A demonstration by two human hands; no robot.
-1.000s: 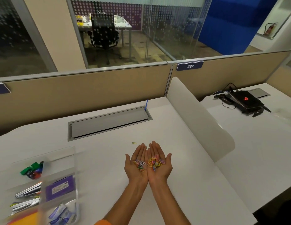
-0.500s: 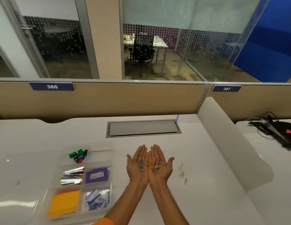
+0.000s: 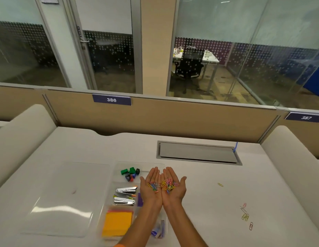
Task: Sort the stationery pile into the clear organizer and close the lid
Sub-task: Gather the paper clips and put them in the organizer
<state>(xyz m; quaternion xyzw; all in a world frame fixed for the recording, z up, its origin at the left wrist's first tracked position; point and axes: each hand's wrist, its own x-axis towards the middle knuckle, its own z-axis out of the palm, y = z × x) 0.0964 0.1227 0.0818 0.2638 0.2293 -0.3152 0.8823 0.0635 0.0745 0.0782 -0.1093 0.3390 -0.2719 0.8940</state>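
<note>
My left hand point(image 3: 151, 187) and right hand point(image 3: 174, 187) are pressed edge to edge, palms up and fingers nearly straight. They make one shallow bowl carrying the coloured paper clips point(image 3: 162, 185); nothing is pinched. The left palm is above the right-hand column of the clear organizer point(image 3: 113, 182), while the right palm hangs over or just past its right wall.

To do this well, I think I should keep the heels of my hands together and bring both fully over the far right compartment. Then I can lower them and part the little-finger edges slowly, so the clips slide in rather than scatter.

- **Far left compartment:** small green, black, blue and red pieces point(image 3: 130, 173) (I cannot tell what they are).
- **Middle left compartment:** two silver staplers point(image 3: 126, 190).
- **Near left compartment:** yellow-orange sticky notes point(image 3: 117, 223).
- **Right of the staplers:** a purple box point(image 3: 140, 199), half hidden by my wrist.
- **Near right compartment:** bluish bits point(image 3: 158, 229) behind my forearm.

The clear lid point(image 3: 66, 198) lies flat on the desk just left of the organizer. Stray clips point(image 3: 245, 215) lie well to its right, so I judge the sorting unfinished.
</note>
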